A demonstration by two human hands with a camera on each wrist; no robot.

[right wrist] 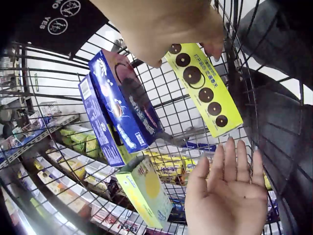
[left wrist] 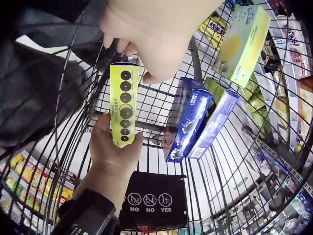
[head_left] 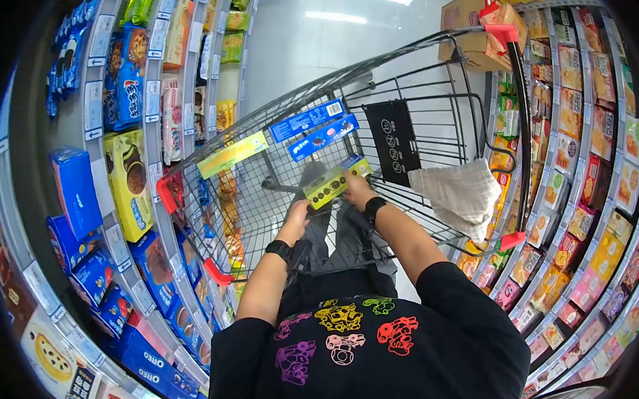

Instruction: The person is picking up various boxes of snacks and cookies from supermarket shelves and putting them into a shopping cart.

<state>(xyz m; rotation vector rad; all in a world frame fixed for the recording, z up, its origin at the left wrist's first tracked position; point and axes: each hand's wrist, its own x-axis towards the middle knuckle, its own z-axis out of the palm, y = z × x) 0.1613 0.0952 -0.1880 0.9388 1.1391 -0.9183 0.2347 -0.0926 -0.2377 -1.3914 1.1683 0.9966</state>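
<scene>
My right hand holds one end of a yellow-green cookie box inside the shopping cart. A row of dark round cookies is printed along the box's narrow side. In the right wrist view my left hand has its palm turned up and fingers extended, fingertips close to the box's other end. Beside the held box, two blue cookie boxes stand side by side in the cart. A second yellow-green box lies by the cart's far side, toward the left shelves.
The wire cart surrounds both hands. A black sign panel and a pale cloth hang at its handle end. Shelves of packaged snacks line the left, more shelves the right. Cardboard cartons stand beyond the cart.
</scene>
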